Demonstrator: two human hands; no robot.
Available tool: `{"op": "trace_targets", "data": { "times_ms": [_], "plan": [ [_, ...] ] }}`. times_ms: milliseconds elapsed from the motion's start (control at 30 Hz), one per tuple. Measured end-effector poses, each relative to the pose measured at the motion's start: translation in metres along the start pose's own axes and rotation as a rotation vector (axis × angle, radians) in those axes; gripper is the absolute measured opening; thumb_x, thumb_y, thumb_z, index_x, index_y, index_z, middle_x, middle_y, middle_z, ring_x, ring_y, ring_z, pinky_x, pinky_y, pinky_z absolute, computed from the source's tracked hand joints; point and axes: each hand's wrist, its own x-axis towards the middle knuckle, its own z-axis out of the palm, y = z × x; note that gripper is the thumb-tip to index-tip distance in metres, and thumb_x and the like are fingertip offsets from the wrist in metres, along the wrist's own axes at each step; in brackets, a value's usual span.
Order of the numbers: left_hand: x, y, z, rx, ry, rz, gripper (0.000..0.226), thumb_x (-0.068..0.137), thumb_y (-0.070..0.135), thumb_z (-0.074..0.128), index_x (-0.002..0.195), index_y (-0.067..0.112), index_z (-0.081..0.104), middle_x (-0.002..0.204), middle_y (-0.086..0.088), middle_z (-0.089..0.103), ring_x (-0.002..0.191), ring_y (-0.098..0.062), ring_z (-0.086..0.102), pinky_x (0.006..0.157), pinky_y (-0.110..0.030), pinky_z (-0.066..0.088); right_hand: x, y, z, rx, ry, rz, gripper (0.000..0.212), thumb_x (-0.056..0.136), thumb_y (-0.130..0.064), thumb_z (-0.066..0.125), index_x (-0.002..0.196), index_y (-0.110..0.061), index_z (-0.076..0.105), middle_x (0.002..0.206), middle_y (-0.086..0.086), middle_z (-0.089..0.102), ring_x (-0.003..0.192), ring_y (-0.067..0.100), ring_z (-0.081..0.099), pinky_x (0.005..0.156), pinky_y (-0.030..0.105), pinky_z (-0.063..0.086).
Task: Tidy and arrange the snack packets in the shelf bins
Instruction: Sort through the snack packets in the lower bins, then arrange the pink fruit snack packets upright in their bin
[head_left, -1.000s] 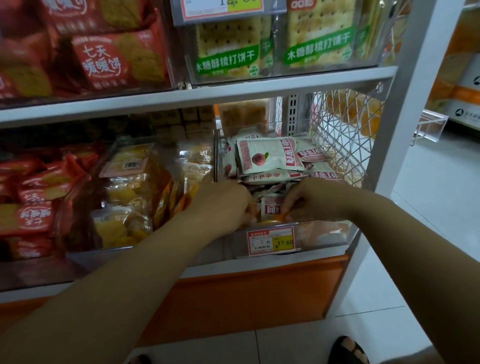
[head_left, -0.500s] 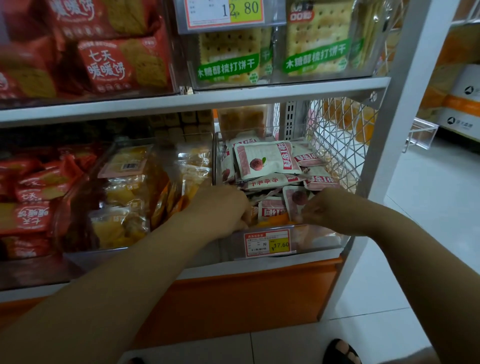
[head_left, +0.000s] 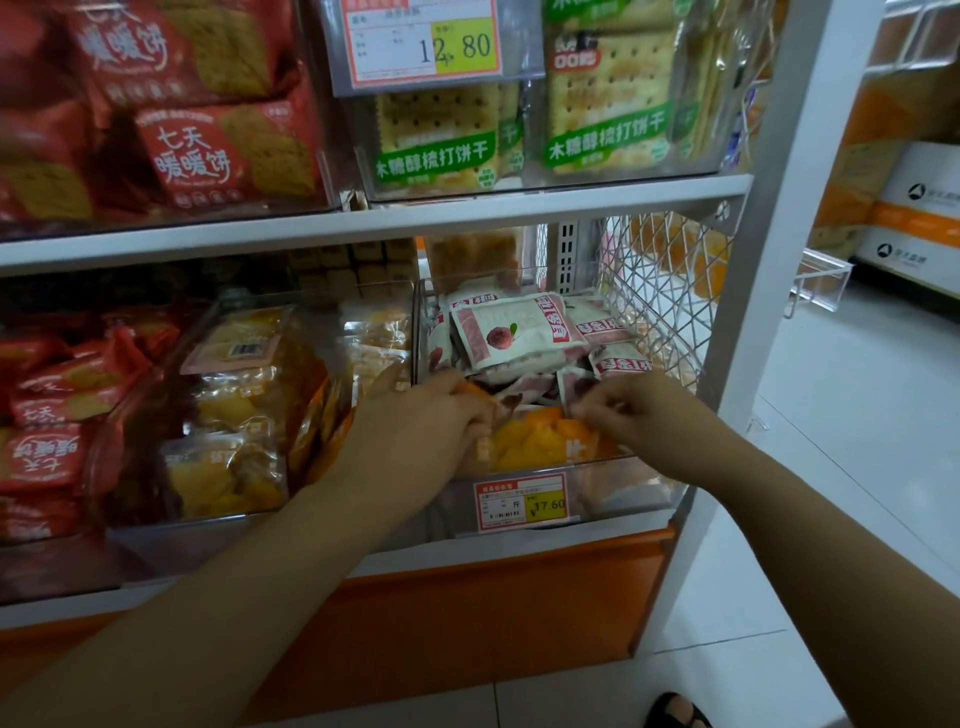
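Lower shelf, right end: clear bin (head_left: 628, 486) heaped with white packets (head_left: 514, 332). They have pink-red borders, a red fruit picture and red label bands. They lie flat and tilted, overlapping, facing different ways; top one sits face up at the back. At the bin's front lies an orange packet (head_left: 540, 441), see-through, with yellow-orange pieces inside, partly under the white ones.

Left hand (head_left: 431, 423) reaches over the bin's left front corner, fingers curled round the orange packet's left edge, gripping it. Right hand (head_left: 641, 415) is in at the front right, fingertips pinching the lower edge of a white packet (head_left: 574, 382) just above the orange one. Fingers slightly blurred.

Price tag (head_left: 521, 502) on the bin front reads 17.60. Wire mesh (head_left: 670, 291) closes the shelf's right side. Next bin left holds yellow packets (head_left: 234, 410); further left, red packets (head_left: 47, 415). Upper shelf: red biscuit packs (head_left: 208, 150), green-labelled crackers (head_left: 436, 150), tag (head_left: 426, 47) reading 12.80. Sandalled foot (head_left: 675, 712) on the floor.
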Motion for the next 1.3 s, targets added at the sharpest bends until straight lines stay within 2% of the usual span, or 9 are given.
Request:
{"op": "trace_targets", "data": {
  "times_ms": [100,267,600,800,900,1000,1133,1200,1300],
  "plan": [
    [-0.004,-0.002,-0.009,-0.047,0.204,0.055,0.014,0.091,0.03,0.056,0.098,0.026,0.068,0.105,0.002,0.06,0.084,-0.018,0.063,0.076,-0.033,0.05,-0.001,0.001,-0.003,0.194,-0.013,0.019,0.025,0.09,-0.046,0.043,0.085,-0.03,0.061,0.08,-0.007,0.063,0.08,0.009,0.062,0.072,0.024,0.049],
    [-0.011,-0.004,-0.019,-0.15,0.266,0.059,0.032,0.093,0.034,0.037,0.095,0.015,0.063,0.105,-0.005,0.057,0.068,-0.014,0.061,0.049,-0.02,0.047,-0.005,0.003,0.0,0.311,-0.076,-0.012,0.036,0.077,-0.057,0.046,0.096,-0.03,0.059,0.095,-0.004,0.069,0.089,0.014,0.067,0.081,0.034,0.055],
    [-0.037,-0.045,-0.018,-0.44,0.716,-0.362,0.011,0.092,0.015,0.052,0.089,0.007,0.059,0.097,-0.004,0.046,0.081,0.001,0.038,0.072,0.001,0.029,-0.002,-0.032,0.029,0.263,0.304,-0.122,0.047,0.079,-0.024,0.071,0.124,-0.025,0.054,0.118,-0.007,0.056,0.086,0.002,0.064,0.075,0.022,0.056],
    [-0.048,-0.086,-0.001,-0.603,0.749,-0.81,0.014,0.092,0.013,0.048,0.08,0.014,0.054,0.096,-0.01,0.056,0.087,-0.018,0.052,0.076,-0.03,0.04,0.008,-0.038,0.038,0.126,0.385,-0.142,0.045,0.081,-0.019,0.068,0.123,-0.021,0.053,0.117,-0.004,0.043,0.084,0.0,0.059,0.081,0.013,0.049],
    [-0.045,-0.1,0.009,-0.65,0.588,-0.915,0.016,0.093,0.017,0.048,0.104,0.009,0.055,0.098,-0.012,0.059,0.089,-0.028,0.058,0.073,-0.038,0.046,0.009,-0.035,0.039,0.13,0.35,-0.118,0.041,0.082,-0.016,0.067,0.12,-0.021,0.055,0.116,-0.005,0.042,0.088,0.002,0.058,0.075,0.002,0.045],
    [-0.037,-0.099,0.013,-0.746,0.263,-0.875,0.04,0.088,0.016,0.058,0.124,0.01,0.041,0.112,-0.01,0.055,0.096,-0.026,0.058,0.069,-0.029,0.043,0.009,-0.032,0.039,0.126,0.329,-0.109,0.038,0.082,-0.013,0.067,0.117,-0.021,0.056,0.116,-0.003,0.044,0.095,0.011,0.06,0.081,0.008,0.044],
    [-0.038,-0.091,0.011,-0.526,0.06,-0.747,0.058,0.083,0.039,0.055,0.136,0.024,0.039,0.147,-0.011,0.03,0.132,-0.034,0.033,0.102,-0.043,0.034,0.006,-0.033,0.032,0.082,0.351,-0.117,0.033,0.081,-0.012,0.068,0.113,-0.018,0.059,0.112,-0.004,0.045,0.081,-0.004,0.056,0.069,-0.002,0.042],
    [-0.041,-0.084,0.007,-0.324,0.085,-0.634,0.054,0.083,0.042,0.055,0.133,0.026,0.046,0.152,-0.012,0.023,0.142,-0.034,0.009,0.113,-0.043,0.015,0.005,-0.032,0.026,0.039,0.357,-0.114,0.033,0.081,-0.016,0.068,0.113,-0.019,0.06,0.11,-0.006,0.046,0.082,-0.001,0.057,0.07,0.001,0.044],
    [-0.036,-0.065,-0.001,-0.26,0.223,-0.462,0.037,0.086,0.031,0.06,0.122,0.021,0.057,0.144,-0.012,0.037,0.138,-0.036,0.022,0.112,-0.05,0.023,-0.001,-0.028,0.014,-0.003,0.343,-0.102,0.034,0.083,-0.018,0.066,0.115,-0.023,0.061,0.11,-0.008,0.052,0.09,0.009,0.059,0.079,0.021,0.049]
  ]
}}
